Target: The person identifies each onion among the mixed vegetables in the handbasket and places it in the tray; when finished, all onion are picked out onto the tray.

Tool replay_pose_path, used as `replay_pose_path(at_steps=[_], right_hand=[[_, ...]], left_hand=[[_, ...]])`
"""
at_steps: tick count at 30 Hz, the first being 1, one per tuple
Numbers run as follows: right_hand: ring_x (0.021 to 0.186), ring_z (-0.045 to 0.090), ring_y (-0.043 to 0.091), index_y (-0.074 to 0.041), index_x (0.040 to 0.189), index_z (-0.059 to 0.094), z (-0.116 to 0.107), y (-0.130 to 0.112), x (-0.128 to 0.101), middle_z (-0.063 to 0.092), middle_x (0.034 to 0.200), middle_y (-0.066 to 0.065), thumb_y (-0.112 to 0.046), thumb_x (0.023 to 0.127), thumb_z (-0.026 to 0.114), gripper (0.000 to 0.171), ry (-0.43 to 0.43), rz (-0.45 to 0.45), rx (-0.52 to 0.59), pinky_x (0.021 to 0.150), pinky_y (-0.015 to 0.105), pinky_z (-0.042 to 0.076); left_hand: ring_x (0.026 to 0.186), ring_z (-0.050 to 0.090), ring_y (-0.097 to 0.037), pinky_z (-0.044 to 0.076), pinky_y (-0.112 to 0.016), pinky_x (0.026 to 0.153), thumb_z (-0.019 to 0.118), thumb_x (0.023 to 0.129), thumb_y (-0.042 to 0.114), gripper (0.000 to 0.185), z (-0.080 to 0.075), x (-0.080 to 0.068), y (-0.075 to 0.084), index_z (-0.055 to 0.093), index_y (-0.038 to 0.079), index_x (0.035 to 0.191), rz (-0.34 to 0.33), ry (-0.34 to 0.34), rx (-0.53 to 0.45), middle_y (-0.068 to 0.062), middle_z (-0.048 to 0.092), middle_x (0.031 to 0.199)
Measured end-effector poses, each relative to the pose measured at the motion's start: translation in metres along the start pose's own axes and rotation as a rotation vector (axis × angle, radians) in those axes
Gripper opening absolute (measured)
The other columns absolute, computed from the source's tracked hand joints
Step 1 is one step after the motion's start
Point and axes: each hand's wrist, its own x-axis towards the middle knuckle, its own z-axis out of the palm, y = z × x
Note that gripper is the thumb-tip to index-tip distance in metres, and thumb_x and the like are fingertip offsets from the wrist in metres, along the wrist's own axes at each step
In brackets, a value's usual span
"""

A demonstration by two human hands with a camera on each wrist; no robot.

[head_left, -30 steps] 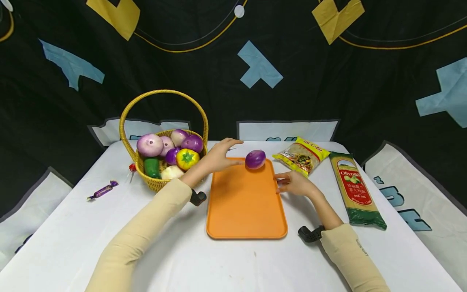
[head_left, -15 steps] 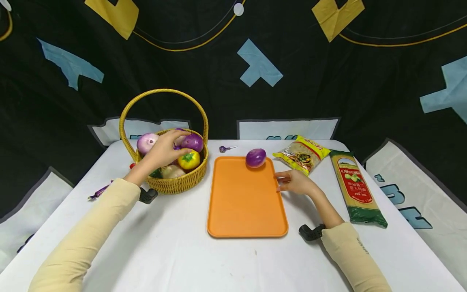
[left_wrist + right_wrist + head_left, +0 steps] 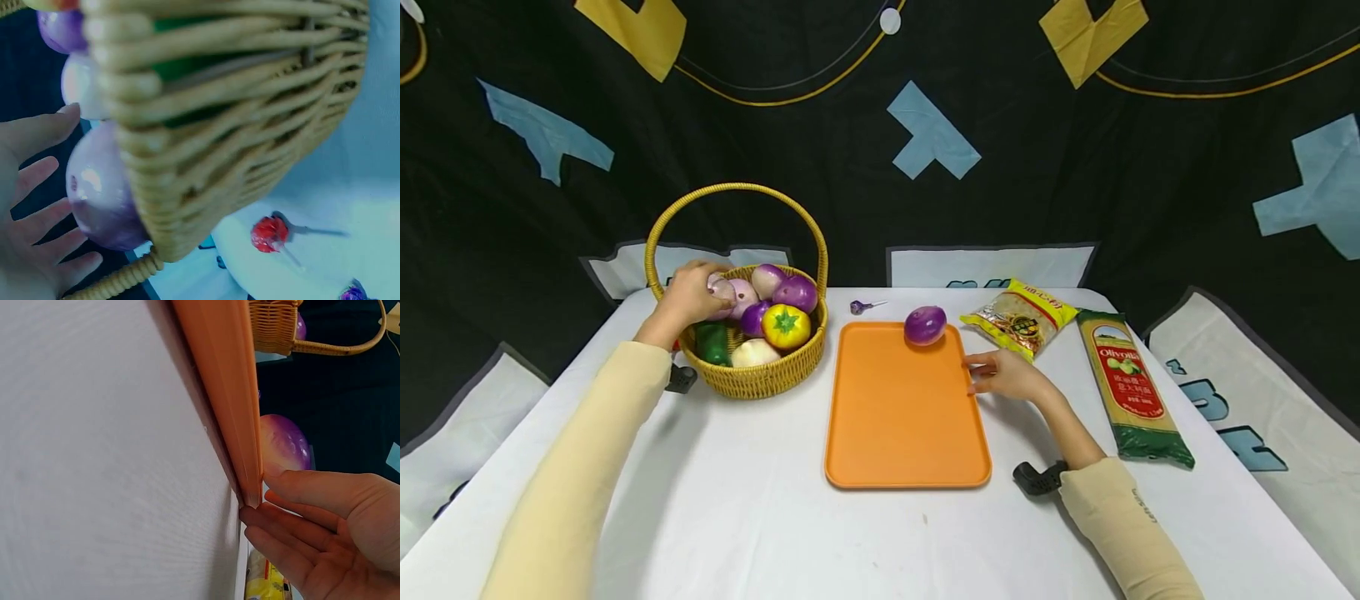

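Note:
My left hand [image 3: 688, 296] is at the left side of a wicker basket [image 3: 760, 385], fingers spread over a large pale purple onion [image 3: 103, 187]. In the left wrist view, the thumb and fingers stand around the onion with gaps between them. Beside it in the basket are other purple onions [image 3: 795, 292], a yellow pepper-like vegetable [image 3: 786, 327], a green vegetable [image 3: 712, 343] and a whitish one [image 3: 754, 352]. My right hand [image 3: 1006, 375] pinches the right rim of an orange tray [image 3: 910, 417], thumb above and fingertips below. One purple onion [image 3: 925, 326] lies at the tray's far end.
A yellow food packet [image 3: 1021, 319] and a green-ended pasta bag [image 3: 1131, 387] lie right of the tray. A purple lollipop [image 3: 859, 307] is behind the tray. Left of the basket are a red lollipop [image 3: 270, 234] and a purple-wrapped candy [image 3: 354, 291]. The basket's tall handle [image 3: 737, 187] arches upward.
My left hand has moved left from the tray's far end, across the basket, to the pale onion, uncovering the purple lollipop behind the tray. My right hand stays at the tray rim.

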Motion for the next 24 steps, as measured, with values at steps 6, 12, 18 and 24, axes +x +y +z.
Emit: replay_pose_path(at_steps=[6,12,18,24], right_hand=[[0.114,0.059,0.035,0.007,0.133,0.052,0.0,0.0,0.0,0.057,0.129,0.023,-0.009,0.086,0.072,0.053,-0.004,0.011,0.013,0.094,0.043,0.049],[0.115,0.058,0.035,0.007,0.134,0.052,0.0,-0.001,0.001,0.057,0.129,0.024,-0.009,0.086,0.072,0.054,-0.011,0.017,0.015,0.094,0.043,0.049],[0.113,0.059,0.036,0.007,0.133,0.052,-0.001,-0.002,0.001,0.058,0.128,0.024,-0.009,0.086,0.073,0.054,-0.006,-0.001,0.0,0.094,0.044,0.049],[0.113,0.059,0.036,0.007,0.133,0.052,-0.001,-0.001,0.001,0.057,0.128,0.024,-0.009,0.086,0.073,0.054,-0.003,0.0,0.003,0.093,0.044,0.049]], left_hand=[[0.113,0.041,-0.055,0.033,-0.065,0.098,0.07,0.077,0.01,0.054,0.003,0.0,-0.002,0.053,-0.009,0.124,-0.007,0.012,0.073,-0.037,0.045,0.121],[0.11,0.044,-0.054,0.035,-0.066,0.098,0.072,0.079,0.01,0.055,0.006,-0.001,-0.003,0.051,-0.008,0.127,-0.021,0.031,0.05,-0.037,0.045,0.121],[0.116,0.044,-0.051,0.037,-0.065,0.097,0.075,0.082,0.017,0.058,-0.003,-0.009,0.011,0.051,-0.001,0.132,-0.014,0.111,-0.065,-0.032,0.046,0.13],[0.122,0.041,-0.047,0.04,-0.064,0.096,0.076,0.083,0.028,0.064,-0.015,-0.019,0.041,0.05,0.006,0.137,0.03,0.192,-0.17,-0.026,0.045,0.136]])
